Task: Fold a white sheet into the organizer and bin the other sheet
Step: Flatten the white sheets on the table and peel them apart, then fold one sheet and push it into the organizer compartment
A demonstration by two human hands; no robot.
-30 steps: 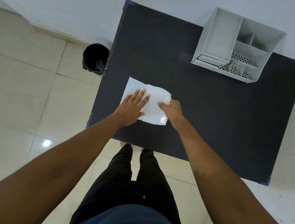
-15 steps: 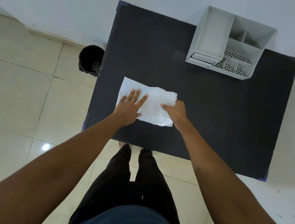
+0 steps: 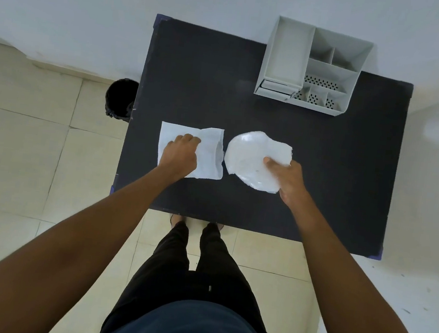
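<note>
The right hand (image 3: 288,178) is pinching a glossy sheet (image 3: 252,159), now pulled clear of the white sheet (image 3: 209,151), which the left hand (image 3: 180,153) is pinning, fingers curled, to the tabletop (image 3: 322,164). Separated, they are ready for organizer (image 3: 313,67) and bin (image 3: 119,97).

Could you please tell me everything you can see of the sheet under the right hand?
The glossy sheet is white, shiny and slightly see-through, like thin plastic film. Its outline is rounded and uneven, with a crumpled upper right corner. It lies mostly flat on the black table, a narrow gap separating it from the matte white sheet on its left. The right hand rests on its right edge, thumb on top.
</note>
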